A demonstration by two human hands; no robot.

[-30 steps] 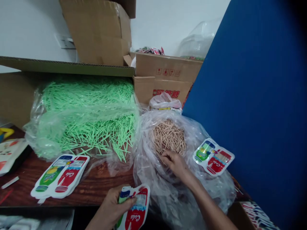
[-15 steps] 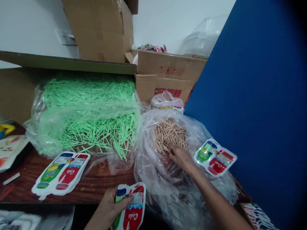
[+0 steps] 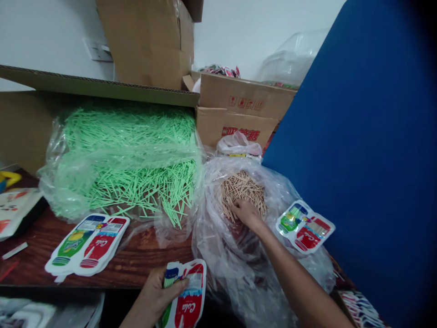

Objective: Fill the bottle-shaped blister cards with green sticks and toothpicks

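Note:
My left hand (image 3: 160,291) grips a bottle-shaped candy pouch (image 3: 189,296), green on one half and red "Cola" on the other, at the table's front edge; green sticks show in its green half. My right hand (image 3: 245,213) has its fingers closed at the near side of a heap of short brown sticks (image 3: 243,191). Whatever is between those fingertips is hidden. The heap lies in a crumpled clear plastic bag (image 3: 235,269). On the bag's right side rests another pouch (image 3: 305,226) with sticks showing in both halves.
A stack of flat pouches (image 3: 87,246) lies left on the dark wooden table (image 3: 143,259). Behind it, green sticks (image 3: 136,182) spill from a plastic-lined carton (image 3: 102,86). Cardboard boxes (image 3: 246,102) stand at the back, and a blue panel (image 3: 355,150) bounds the right.
My right hand has shifted slightly left and up over the brown sticks. The left hand keeps its hold on the pouch. The view has moved a little.

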